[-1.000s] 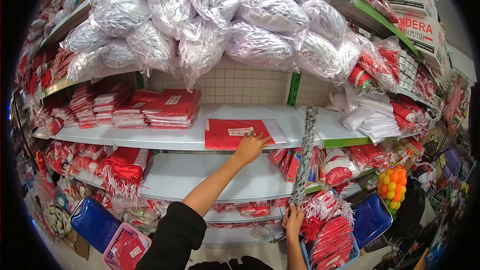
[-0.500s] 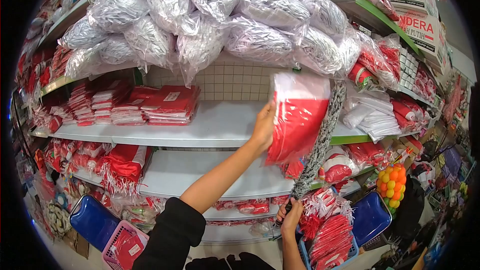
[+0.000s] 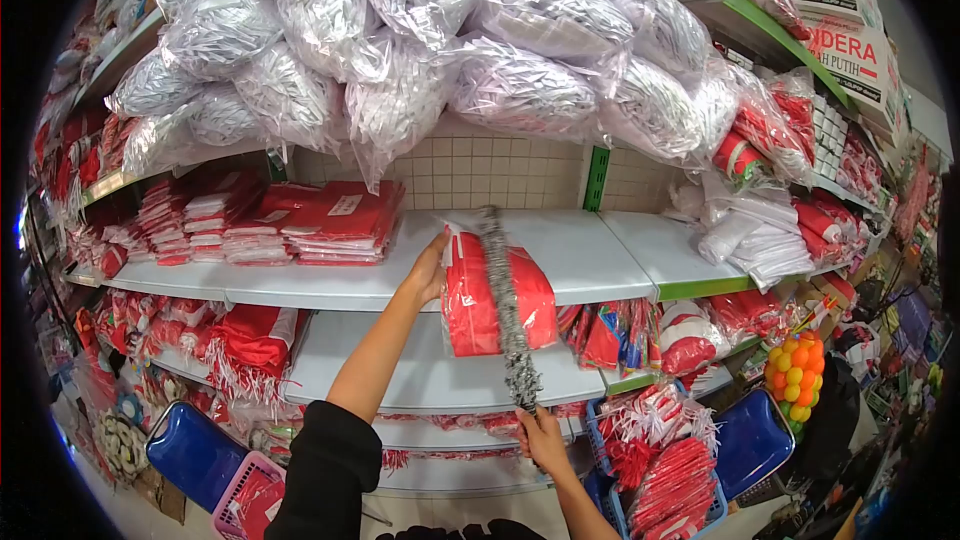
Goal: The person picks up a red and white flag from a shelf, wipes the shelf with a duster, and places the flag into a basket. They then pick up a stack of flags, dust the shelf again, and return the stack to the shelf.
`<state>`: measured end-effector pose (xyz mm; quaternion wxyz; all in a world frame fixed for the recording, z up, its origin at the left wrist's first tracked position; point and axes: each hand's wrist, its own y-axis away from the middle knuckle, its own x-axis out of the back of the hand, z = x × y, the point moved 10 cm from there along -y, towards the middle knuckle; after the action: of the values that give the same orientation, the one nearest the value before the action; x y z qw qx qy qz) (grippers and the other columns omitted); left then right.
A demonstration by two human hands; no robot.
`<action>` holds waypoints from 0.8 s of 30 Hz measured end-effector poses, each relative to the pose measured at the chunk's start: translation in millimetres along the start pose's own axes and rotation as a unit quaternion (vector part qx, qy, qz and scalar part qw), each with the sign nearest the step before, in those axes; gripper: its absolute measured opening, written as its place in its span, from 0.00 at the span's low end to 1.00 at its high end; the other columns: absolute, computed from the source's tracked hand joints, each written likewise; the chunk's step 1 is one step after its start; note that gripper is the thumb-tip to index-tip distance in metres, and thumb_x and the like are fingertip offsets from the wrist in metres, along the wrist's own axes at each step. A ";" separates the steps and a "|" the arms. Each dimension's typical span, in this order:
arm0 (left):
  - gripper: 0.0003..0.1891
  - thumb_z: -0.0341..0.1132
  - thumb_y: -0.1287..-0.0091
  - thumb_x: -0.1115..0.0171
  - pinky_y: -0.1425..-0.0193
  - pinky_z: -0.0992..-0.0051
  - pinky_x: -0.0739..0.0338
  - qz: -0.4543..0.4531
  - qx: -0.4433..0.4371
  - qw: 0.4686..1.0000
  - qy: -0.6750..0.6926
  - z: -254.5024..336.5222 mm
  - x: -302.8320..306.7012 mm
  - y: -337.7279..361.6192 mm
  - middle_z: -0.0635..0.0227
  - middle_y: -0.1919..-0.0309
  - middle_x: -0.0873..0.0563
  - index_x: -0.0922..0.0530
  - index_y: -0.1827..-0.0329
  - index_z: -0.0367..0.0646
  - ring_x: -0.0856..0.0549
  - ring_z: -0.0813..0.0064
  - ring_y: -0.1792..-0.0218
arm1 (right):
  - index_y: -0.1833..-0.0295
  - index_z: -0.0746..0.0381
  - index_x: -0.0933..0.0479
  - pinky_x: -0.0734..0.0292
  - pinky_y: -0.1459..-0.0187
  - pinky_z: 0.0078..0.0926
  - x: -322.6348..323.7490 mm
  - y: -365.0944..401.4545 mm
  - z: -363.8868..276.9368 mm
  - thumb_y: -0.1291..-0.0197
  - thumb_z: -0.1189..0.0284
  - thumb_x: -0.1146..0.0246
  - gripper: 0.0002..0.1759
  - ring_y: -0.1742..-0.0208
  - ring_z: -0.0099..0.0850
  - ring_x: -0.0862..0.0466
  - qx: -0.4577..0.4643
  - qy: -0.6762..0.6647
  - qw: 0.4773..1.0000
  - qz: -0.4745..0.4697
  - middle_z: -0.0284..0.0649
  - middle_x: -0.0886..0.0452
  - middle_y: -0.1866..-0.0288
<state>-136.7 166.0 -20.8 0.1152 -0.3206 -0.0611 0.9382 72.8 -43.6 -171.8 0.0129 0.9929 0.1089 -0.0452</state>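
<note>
As L hand (image 3: 429,272) holds pkt (image 3: 470,302), duster (image 3: 507,308) crosses.

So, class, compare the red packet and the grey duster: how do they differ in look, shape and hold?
The packet is red and glossy in clear wrap; the duster is mottled grey and fluffy.
The packet is broad and flat, while the duster is long and narrow.
The left hand has its grip on the packet's side edge; the right hand grips the duster's lower end.
Both are held up in front of the shelves.
</note>
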 end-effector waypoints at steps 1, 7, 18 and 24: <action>0.19 0.46 0.27 0.57 0.44 0.54 0.24 -0.009 -0.029 0.999 -0.033 8.6 -8.3 2.9 0.61 0.47 0.24 0.38 0.38 0.47 0.23 0.62 0.45 | 0.69 0.58 0.36 0.49 0.89 0.17 -12.0 0.7 -1.1 0.33 0.64 0.48 0.13 0.90 0.18 0.42 -0.034 -0.063 0.997 0.002 0.29 0.40 0.87; 0.28 0.55 0.33 0.51 0.39 0.55 0.30 -0.004 0.059 0.997 0.038 4.0 -6.3 1.9 0.61 0.43 0.26 0.37 0.37 0.45 0.24 0.63 0.44 | 0.68 0.58 0.35 0.54 0.89 0.15 -70.8 -12.8 -34.9 0.32 0.60 0.49 0.15 0.89 0.16 0.45 -0.178 -0.208 0.942 -0.193 0.27 0.43 0.86; 0.22 0.47 0.34 0.46 0.47 0.62 0.22 0.031 0.047 0.998 0.004 3.0 -6.0 4.5 0.60 0.50 0.22 0.34 0.41 0.46 0.18 0.65 0.54 | 0.65 0.58 0.33 0.56 0.91 0.13 -50.3 -58.6 -53.8 0.31 0.57 0.53 0.16 0.90 0.14 0.50 -0.167 -0.366 0.886 -0.231 0.25 0.46 0.86; 0.16 0.41 0.31 0.54 0.50 0.60 0.21 0.011 0.060 0.998 0.026 -10.4 27.3 -12.0 0.59 0.51 0.22 0.32 0.46 0.42 0.17 0.64 0.57 | 0.64 0.58 0.30 0.55 0.91 0.13 -62.8 -36.3 -54.5 0.31 0.57 0.52 0.16 0.90 0.14 0.50 -0.179 -0.299 0.909 -0.227 0.25 0.46 0.87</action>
<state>-149.2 185.0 -42.7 0.1254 -0.3380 0.0014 0.9328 8.7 -19.7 -112.3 0.2122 0.8622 0.3287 -0.3218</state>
